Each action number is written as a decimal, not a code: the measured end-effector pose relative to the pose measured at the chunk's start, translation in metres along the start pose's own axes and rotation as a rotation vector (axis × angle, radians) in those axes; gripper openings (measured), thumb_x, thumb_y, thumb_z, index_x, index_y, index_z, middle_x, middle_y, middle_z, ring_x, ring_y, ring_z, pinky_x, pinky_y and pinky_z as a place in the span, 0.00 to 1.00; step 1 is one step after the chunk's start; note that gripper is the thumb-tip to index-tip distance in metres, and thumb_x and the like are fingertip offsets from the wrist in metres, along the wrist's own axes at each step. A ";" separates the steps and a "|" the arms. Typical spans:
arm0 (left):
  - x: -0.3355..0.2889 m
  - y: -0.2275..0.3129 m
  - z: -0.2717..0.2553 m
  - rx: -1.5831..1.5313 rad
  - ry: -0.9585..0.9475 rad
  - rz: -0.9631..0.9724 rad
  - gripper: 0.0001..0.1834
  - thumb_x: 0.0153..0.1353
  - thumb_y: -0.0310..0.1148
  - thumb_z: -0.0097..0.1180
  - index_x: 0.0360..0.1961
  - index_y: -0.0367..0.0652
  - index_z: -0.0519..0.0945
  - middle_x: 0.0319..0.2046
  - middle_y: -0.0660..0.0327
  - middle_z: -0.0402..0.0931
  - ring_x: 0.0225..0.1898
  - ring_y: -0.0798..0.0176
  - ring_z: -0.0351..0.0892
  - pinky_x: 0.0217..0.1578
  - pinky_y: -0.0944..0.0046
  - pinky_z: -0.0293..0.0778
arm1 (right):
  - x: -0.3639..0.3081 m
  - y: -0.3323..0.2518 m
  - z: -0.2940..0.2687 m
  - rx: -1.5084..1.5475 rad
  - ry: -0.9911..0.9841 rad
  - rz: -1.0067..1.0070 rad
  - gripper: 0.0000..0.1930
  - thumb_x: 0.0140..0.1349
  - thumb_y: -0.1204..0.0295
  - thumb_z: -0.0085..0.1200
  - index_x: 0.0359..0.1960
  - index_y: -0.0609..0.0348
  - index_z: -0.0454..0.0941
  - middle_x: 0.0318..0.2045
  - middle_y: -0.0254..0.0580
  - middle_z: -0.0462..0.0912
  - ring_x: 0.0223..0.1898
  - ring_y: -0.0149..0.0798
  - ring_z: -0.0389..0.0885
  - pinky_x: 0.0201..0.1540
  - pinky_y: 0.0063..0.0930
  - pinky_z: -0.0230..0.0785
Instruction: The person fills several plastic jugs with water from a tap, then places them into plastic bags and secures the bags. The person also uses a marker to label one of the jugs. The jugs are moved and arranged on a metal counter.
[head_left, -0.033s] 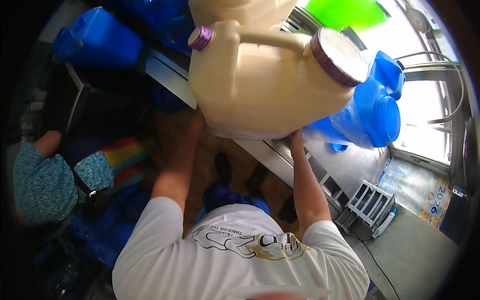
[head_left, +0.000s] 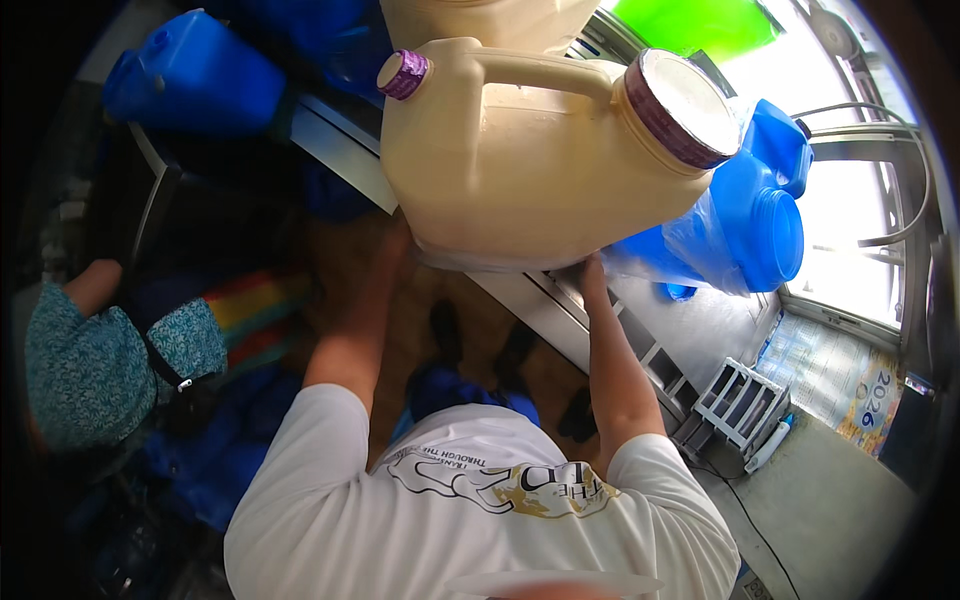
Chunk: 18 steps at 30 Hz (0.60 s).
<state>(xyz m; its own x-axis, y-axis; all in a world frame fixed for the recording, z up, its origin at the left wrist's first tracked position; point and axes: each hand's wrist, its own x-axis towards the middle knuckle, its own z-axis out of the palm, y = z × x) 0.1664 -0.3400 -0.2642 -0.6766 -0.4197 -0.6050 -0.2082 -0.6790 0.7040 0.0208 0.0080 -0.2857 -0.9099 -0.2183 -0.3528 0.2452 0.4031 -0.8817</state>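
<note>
A large cream plastic jug (head_left: 520, 165) lies tilted in front of my chest. It has a moulded handle, a small purple-wrapped cap at the left and a wide white lid with a purple band at the right. My left hand (head_left: 398, 240) reaches under its lower left end, and my right hand (head_left: 588, 272) supports its lower right side. The jug's body hides most of the fingers of both hands. Beyond it stands a second cream container (head_left: 490, 22), partly covered by the first.
A blue wide-mouthed container (head_left: 740, 225) in clear plastic rests on the metal counter (head_left: 690, 335) at right. Nearer are a grey slatted rack (head_left: 740, 405) and a cable. Blue containers (head_left: 205, 80) stand at far left. A person in a patterned teal top (head_left: 90, 370) is at left.
The cream jug has shifted very slightly upward in view, with both hands still at its underside. Otherwise the scene looks the same.
</note>
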 end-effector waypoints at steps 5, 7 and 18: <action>0.022 0.001 -0.017 -0.014 0.041 -0.046 0.28 0.69 0.46 0.54 0.66 0.44 0.69 0.59 0.56 0.74 0.60 0.57 0.72 0.55 0.56 0.73 | -0.021 -0.076 -0.028 -1.115 -0.638 0.098 0.22 0.68 0.60 0.51 0.57 0.61 0.74 0.53 0.60 0.79 0.56 0.56 0.77 0.59 0.41 0.68; 0.019 0.006 -0.017 -0.058 0.071 -0.051 0.28 0.69 0.46 0.53 0.66 0.45 0.69 0.59 0.56 0.74 0.60 0.58 0.72 0.55 0.56 0.73 | -0.057 -0.151 -0.031 -1.090 -0.726 -0.128 0.15 0.65 0.63 0.55 0.47 0.59 0.81 0.44 0.58 0.83 0.49 0.54 0.81 0.53 0.43 0.72; -0.006 -0.041 -0.019 -0.195 0.272 -0.175 0.27 0.70 0.45 0.52 0.65 0.43 0.70 0.59 0.54 0.75 0.59 0.56 0.74 0.54 0.54 0.73 | -0.072 -0.405 0.045 -0.950 -0.289 -1.146 0.22 0.53 0.59 0.67 0.48 0.56 0.82 0.42 0.46 0.84 0.46 0.51 0.81 0.51 0.46 0.70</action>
<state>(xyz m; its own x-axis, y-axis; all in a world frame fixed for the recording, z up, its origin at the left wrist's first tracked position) 0.1925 -0.3211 -0.2968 -0.4250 -0.4137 -0.8051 -0.1485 -0.8456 0.5128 0.0024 -0.1798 0.0826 -0.3309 -0.9186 0.2159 -0.9314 0.2812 -0.2310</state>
